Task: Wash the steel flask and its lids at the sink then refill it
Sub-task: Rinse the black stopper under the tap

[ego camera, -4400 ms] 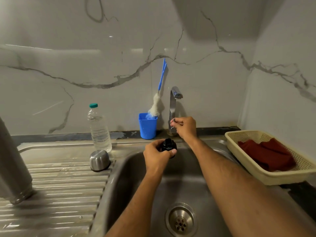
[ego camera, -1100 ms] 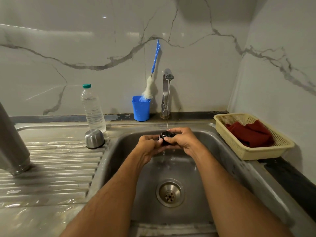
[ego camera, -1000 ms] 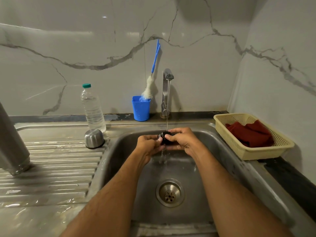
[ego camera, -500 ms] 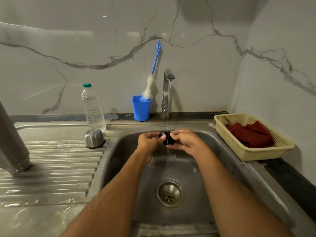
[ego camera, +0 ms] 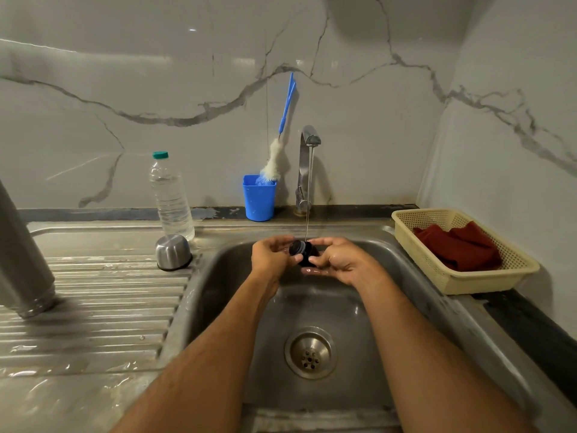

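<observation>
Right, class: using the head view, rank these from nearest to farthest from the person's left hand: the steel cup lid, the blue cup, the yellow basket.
Measured from the left hand:
1. Steel cup lid, to its left on the drainboard.
2. Blue cup, behind it by the wall, only a little farther than the lid.
3. Yellow basket, far right on the counter, past the right hand.
</observation>
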